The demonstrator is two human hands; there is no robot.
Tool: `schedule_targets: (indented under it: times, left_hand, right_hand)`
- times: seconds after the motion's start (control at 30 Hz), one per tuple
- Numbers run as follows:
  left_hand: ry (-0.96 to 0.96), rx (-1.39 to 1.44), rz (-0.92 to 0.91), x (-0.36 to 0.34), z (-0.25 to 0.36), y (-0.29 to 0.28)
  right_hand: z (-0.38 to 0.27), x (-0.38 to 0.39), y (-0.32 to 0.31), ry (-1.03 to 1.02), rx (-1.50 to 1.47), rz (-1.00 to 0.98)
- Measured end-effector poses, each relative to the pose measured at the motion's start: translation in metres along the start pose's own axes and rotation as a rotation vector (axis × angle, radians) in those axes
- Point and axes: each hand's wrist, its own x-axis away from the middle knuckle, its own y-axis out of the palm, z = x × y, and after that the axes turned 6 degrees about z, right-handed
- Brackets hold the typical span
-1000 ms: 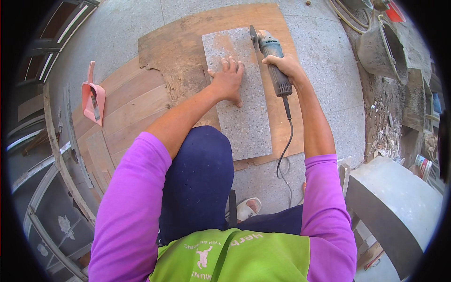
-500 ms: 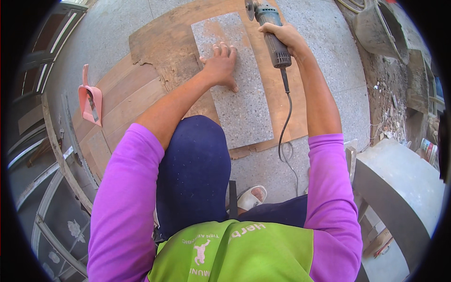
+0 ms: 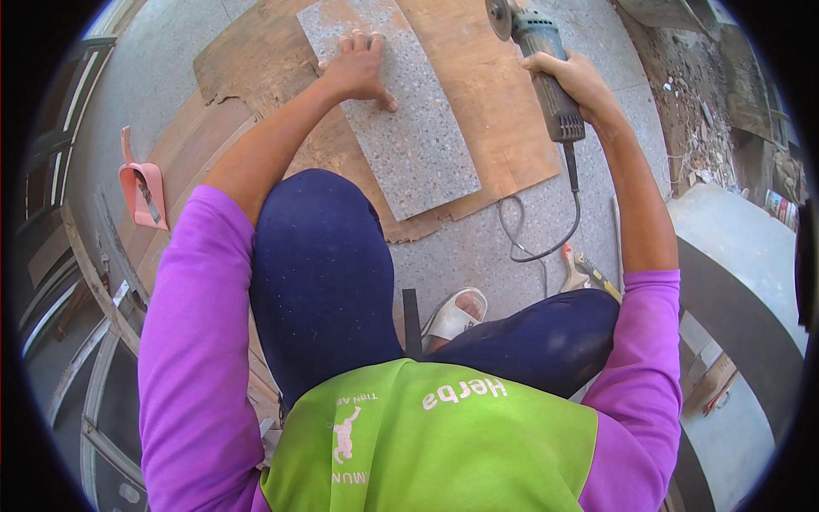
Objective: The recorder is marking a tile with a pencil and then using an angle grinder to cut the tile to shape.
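My left hand (image 3: 355, 70) lies flat with fingers spread on a grey speckled stone slab (image 3: 418, 141). The slab rests on a worn sheet of brown plywood (image 3: 503, 128), and reddish dust marks its far part. In my right hand (image 3: 577, 84) is an angle grinder (image 3: 550, 85), gripped round its dark body. Its disc (image 3: 500, 17) points away from me, to the right of the slab and apart from it. A black power cord (image 3: 573, 196) runs from the grinder's rear and loops down towards my right knee.
A pink dustpan (image 3: 143, 194) with a blade-like tool in it lies at the left. By my right knee are a paintbrush (image 3: 573, 269) and a yellow-handled tool (image 3: 601, 277). Rubble (image 3: 695, 128) lines the right side; metal frames (image 3: 72, 375) stand at left.
The grinder has moved right, away from the slab. My left hand stays on the slab. My view has shifted, and the brush and yellow-handled tool now show by my right knee.
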Motion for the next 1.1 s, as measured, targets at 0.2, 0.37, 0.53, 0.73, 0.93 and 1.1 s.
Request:
schedule_targets:
  times: [0.2, 0.37, 0.53, 0.73, 0.93, 1.1]
  left_hand:
    - [-0.026, -0.043, 0.013, 0.001, 0.005, -0.002]
    - [-0.020, -0.040, -0.031, -0.004, 0.003, -0.005]
    - [-0.016, -0.111, 0.011, 0.006, 0.003, -0.014]
    - [0.278, -0.328, -0.098, 0.037, 0.074, -0.033]
    - [0.355, 0.502, -0.790, 0.092, 0.259, -0.021]
    - [0.229, 1.062, -0.920, 0.127, 0.327, 0.018]
  right_hand:
    - [0.042, 0.052, -0.015, 0.069, 0.047, 0.067]
    - [0.071, 0.093, -0.025, 0.145, -0.101, 0.104]
    - [0.096, 0.129, -0.022, 0.044, -0.341, 0.261]
    - [0.133, 0.166, -0.023, 0.124, -0.613, 0.448]
    - [0.155, 0.191, -0.009, 0.171, -0.947, 0.492]
    - [0.156, 0.198, -0.002, 0.109, -1.044, 0.469]
